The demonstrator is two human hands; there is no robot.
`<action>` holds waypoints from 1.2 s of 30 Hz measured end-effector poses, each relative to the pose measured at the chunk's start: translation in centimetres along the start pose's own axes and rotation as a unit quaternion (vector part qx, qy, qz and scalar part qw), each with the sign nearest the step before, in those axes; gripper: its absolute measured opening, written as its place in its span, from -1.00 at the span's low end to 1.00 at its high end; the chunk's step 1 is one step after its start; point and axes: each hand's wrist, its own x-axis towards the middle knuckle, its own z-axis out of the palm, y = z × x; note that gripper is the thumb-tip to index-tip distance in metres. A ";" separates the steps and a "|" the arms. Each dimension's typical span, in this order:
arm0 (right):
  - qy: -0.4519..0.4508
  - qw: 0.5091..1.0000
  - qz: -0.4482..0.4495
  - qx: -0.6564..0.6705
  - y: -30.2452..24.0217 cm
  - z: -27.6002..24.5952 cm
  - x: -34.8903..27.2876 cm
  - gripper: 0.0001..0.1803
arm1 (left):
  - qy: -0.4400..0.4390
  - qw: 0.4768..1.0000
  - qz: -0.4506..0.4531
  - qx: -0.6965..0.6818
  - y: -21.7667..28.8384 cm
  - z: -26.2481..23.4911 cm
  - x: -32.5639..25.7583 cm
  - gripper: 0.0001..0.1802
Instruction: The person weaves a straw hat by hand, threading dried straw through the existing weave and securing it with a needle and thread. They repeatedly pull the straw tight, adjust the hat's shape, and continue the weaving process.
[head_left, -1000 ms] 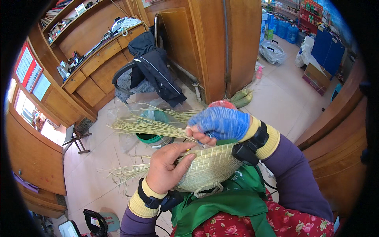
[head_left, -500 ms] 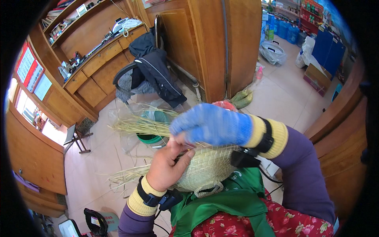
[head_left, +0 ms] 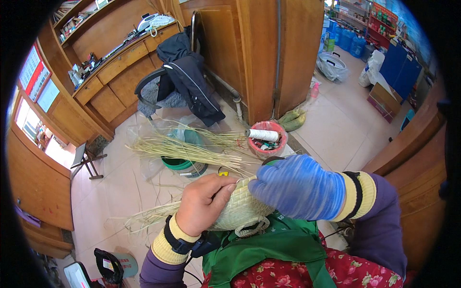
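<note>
A pale woven straw basket point(head_left: 249, 204) lies tilted over my lap, with a small looped handle point(head_left: 252, 227) on its near side. My bare left hand point(head_left: 204, 201) pinches its rim between thumb and fingers, and a bit of white strand shows at the fingertips. Against the rim's right part, my right hand point(head_left: 302, 187) in a blue knitted glove is curled closed. What its fingers hold is hidden; a dark piece point(head_left: 272, 160) juts out behind them. Loose straw ends point(head_left: 156, 214) stick out to the left of the basket.
A bundle of long straw point(head_left: 187, 149) lies across a green bucket point(head_left: 177, 165). Behind my right hand stands a red tub point(head_left: 276, 149) with a white thread spool point(head_left: 262, 135) on it. A chair with a dark jacket point(head_left: 192, 84) is farther back; a bin point(head_left: 126, 266) stands at lower left.
My gloved right hand has moved right and down from above my left fingertips to the basket's rim. The spool and tub have come into sight. My left hand stays on the rim.
</note>
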 end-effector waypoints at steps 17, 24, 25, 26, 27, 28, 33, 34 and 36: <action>0.153 0.877 0.096 0.446 -1.3 7.5 -1.6 -0.66 | -0.017 0.989 -0.101 -0.110 -1.3 -0.2 -0.5 -0.83; 0.150 0.869 0.118 0.457 -1.8 6.8 -0.9 -0.66 | -0.018 0.989 -0.096 -0.108 -1.2 -0.2 -0.6 -0.83; 0.163 0.919 0.101 0.344 -1.9 6.7 -0.6 -0.66 | -0.017 0.990 -0.090 -0.106 -1.3 -0.1 -0.6 -0.83; 0.178 0.948 0.089 0.249 -2.1 6.6 -0.2 -0.67 | -0.014 0.992 -0.076 -0.098 -1.3 -0.1 -0.6 -0.83; 0.192 0.967 0.076 0.152 -2.1 6.5 0.1 -0.68 | -0.013 0.994 -0.061 -0.089 -1.3 0.0 -0.6 -0.84; 0.191 0.968 0.077 0.143 -2.2 6.5 0.4 -0.69 | -0.014 0.996 -0.048 -0.080 -1.4 0.1 -0.6 -0.83; 0.224 0.953 0.071 0.193 -1.8 6.5 0.9 -0.77 | 0.003 0.998 -0.030 -0.061 -1.4 0.4 -0.7 -0.83; 0.268 0.944 0.045 0.185 -1.8 6.5 0.8 -0.77 | 0.007 0.998 -0.028 -0.049 -1.3 0.4 -0.8 -0.83; 0.333 0.924 0.028 0.184 -2.1 6.5 0.8 -0.76 | 0.007 0.999 -0.006 -0.035 -0.9 0.6 -0.8 -0.85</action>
